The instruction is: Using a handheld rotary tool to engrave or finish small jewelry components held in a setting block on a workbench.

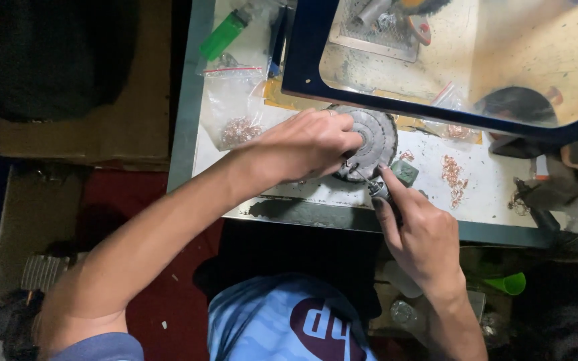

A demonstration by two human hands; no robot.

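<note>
While both hands work at the near edge of a white workbench (496, 194), the scene reads as follows.

Left hand: the left hand (306, 144) lies on top of a round grey ribbed disc (376, 137), fingers curled and closed on its near-left rim.
Right hand: the right hand (419, 230) is clamped around a small screwdriver (371, 184), forefinger stretched along the handle.
Screwdriver tip: it meets the lower edge of the disc, though the exact point of contact is hard to make out.
Disc position: flat on the bench, partly under a dark blue frame (436, 110).
Nearby: a small grey-green block (406, 172) just right of the disc; copper-coloured shavings (453, 175) scattered further right; a clear bag of similar shavings (239, 130) to the left; a green lighter (223, 33) at the far left corner.
</note>
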